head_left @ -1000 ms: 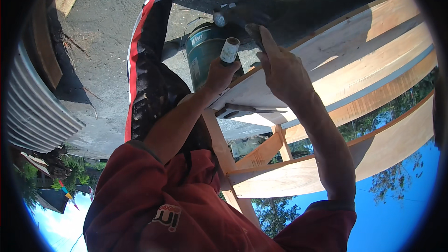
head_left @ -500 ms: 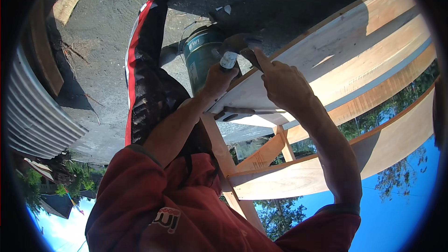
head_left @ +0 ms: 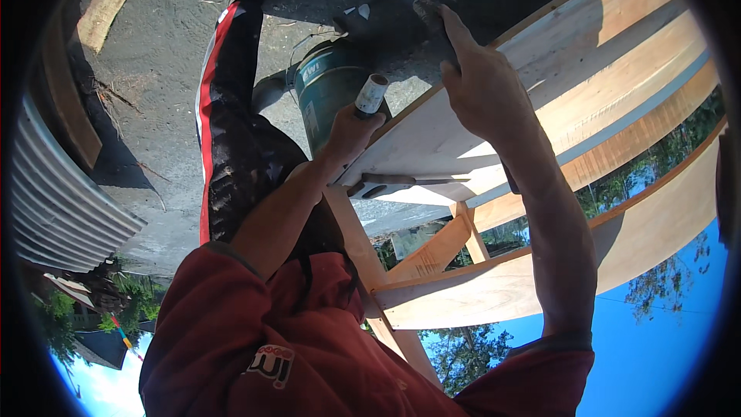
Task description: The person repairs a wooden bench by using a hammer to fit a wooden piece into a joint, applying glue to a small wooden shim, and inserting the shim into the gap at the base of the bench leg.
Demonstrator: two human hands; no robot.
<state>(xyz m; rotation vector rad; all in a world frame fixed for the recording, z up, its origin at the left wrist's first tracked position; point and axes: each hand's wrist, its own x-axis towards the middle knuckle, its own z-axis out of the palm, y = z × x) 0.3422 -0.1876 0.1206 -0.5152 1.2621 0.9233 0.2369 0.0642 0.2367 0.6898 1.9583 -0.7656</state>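
Observation:
My left hand (head_left: 349, 130) is closed around a short white cylindrical handle (head_left: 371, 95) that sticks up out of the fist, just in front of a dark green bucket (head_left: 328, 93). My right hand (head_left: 480, 85) lies on the upper edge of a pale wooden board (head_left: 432, 139), fingers stretched out toward the dark ground, nothing visibly held in it. A small flat tool with a wooden grip (head_left: 394, 183) rests on the board below both hands.
The board belongs to a frame of light wooden planks (head_left: 540, 278) with sky and trees behind. My leg in black trousers with a red and white stripe (head_left: 224, 131) stands on grey ground. Corrugated metal sheeting (head_left: 62, 208) lies at the left.
My right hand has left the white handle and stretched its fingers farther along the board's edge. My left hand still holds the handle in about the same place.

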